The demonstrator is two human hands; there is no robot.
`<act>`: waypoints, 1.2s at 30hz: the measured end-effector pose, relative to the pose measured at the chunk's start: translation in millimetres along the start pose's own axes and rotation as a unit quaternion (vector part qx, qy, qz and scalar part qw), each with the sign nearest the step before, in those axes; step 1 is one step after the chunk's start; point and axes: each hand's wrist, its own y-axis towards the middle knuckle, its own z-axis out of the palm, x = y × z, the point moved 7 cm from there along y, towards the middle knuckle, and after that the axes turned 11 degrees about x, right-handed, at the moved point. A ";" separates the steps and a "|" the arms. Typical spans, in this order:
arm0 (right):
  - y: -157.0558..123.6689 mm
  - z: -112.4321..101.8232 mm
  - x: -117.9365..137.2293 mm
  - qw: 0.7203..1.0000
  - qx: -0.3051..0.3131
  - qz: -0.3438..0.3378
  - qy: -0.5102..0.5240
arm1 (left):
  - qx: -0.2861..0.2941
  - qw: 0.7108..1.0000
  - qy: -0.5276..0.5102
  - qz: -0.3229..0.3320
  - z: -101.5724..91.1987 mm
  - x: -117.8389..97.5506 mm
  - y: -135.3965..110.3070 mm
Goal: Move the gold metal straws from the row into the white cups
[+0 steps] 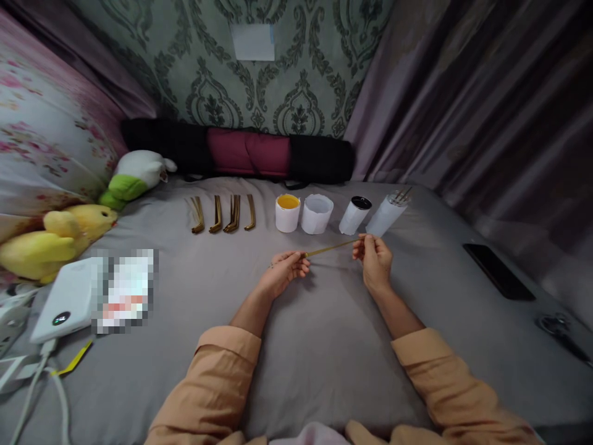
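Between my two hands a thin, straight, gold-coloured stick (332,248) is held level. My left hand (283,273) pinches its left end. Fingertips of my right hand (376,262) grip its other end, slightly higher. Just beyond stand a short white container with a yellow inside (287,220), a wider white container (317,219), a white cylinder with a dark top (354,217) and a taller white cylinder (385,216) with thin sticks poking out. To their left lie gold-coloured bent pieces (231,215) in several small groups, their lower ends crooked.
Grey cloth (324,358) covers the surface. At left are a yellow plush toy (60,238), a white-and-green plush toy (139,173) and a white power bank (74,296) with cables. A black-and-maroon roll (250,153) lies along the wall. A black phone (498,271) rests at right.
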 end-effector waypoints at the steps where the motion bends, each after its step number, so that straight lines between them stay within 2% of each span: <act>1: 0.0 0.5 1.0 1.000 -0.001 0.002 -0.001 | 0.001 1.000 -0.001 0.000 0.2 -0.3 -0.1; 6: 2.2 -2.9 4.8 1.000 -0.014 0.013 -0.004 | 0.004 1.000 -0.009 -0.006 0.5 -1.0 -0.8; 11: 7.0 -16.6 10.2 1.000 -0.022 0.020 -0.010 | -0.007 1.000 -0.015 -0.007 -1.8 -0.7 -1.2; 17: 15.2 -48.2 27.0 0.999 -0.047 0.012 -0.023 | -0.025 0.999 -0.045 -0.010 -6.1 -1.4 -2.7; 25: 28.6 -90.9 66.7 0.995 -0.090 -0.013 -0.043 | -0.026 0.996 -0.082 -0.009 -8.3 -3.0 -4.0; 36: 47.5 -124.0 102.0 0.988 -0.127 -0.048 -0.068 | -0.028 0.995 -0.092 -0.011 -11.6 -1.3 -3.8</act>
